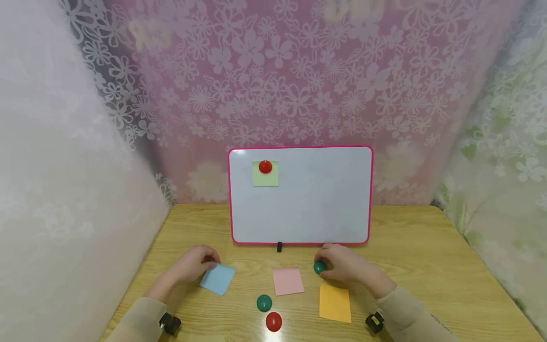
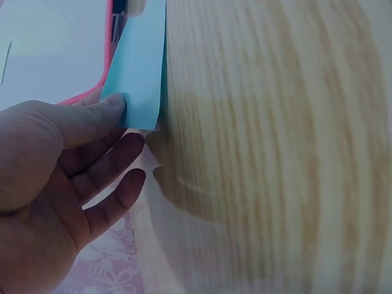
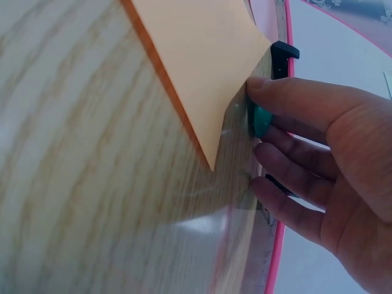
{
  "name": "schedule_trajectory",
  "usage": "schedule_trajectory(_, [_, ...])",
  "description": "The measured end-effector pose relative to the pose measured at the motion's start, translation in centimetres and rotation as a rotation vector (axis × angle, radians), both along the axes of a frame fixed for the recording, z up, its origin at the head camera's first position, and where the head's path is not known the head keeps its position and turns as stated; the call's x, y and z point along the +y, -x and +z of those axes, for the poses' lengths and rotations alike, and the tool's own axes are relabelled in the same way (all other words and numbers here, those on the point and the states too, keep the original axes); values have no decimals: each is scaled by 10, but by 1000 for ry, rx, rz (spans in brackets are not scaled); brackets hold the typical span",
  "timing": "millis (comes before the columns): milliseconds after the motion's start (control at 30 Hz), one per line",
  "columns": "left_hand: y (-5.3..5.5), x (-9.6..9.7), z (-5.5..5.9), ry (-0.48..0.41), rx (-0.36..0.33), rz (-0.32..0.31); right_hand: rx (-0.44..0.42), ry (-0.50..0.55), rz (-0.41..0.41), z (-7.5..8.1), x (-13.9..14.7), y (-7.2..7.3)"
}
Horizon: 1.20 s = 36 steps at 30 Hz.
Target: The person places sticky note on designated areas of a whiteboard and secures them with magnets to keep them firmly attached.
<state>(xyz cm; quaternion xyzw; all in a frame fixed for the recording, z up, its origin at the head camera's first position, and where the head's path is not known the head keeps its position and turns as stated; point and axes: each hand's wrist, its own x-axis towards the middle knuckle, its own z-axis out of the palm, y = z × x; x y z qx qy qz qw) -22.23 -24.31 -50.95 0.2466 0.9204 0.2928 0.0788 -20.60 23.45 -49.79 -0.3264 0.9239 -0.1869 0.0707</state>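
Observation:
A blue sticky note (image 1: 218,279) is pinched at its upper left corner between the thumb and fingers of my left hand (image 1: 194,264); in the left wrist view the note (image 2: 139,67) tilts up off the wood. My right hand (image 1: 344,262) grips a round green magnet (image 1: 320,267) by its edge, low over the table in front of the whiteboard; the right wrist view shows the magnet (image 3: 262,120) between thumb and forefinger. Just below that hand lies an orange sticky note (image 1: 335,304). A pink sticky note (image 1: 288,281) lies between the two hands.
A pink-framed whiteboard (image 1: 303,204) stands at the back, propped on a black foot (image 1: 279,247). On it, a red magnet (image 1: 265,166) holds a pale green note (image 1: 265,180). Another green magnet (image 1: 264,303) and a red magnet (image 1: 274,322) lie near the front of the wooden table (image 1: 406,247).

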Motion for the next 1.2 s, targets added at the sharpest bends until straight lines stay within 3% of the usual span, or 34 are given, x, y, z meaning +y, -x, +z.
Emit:
schedule_trajectory(400, [-3, 0, 3, 9, 15, 10, 8, 24, 24, -2, 0, 2])
schedule_trajectory(700, [-1, 2, -1, -19, 18, 2, 41, 53, 32, 0, 5, 1])
schedule_trajectory(1200, [-1, 0, 0, -38, 13, 16, 6, 90, 45, -3, 7, 4])
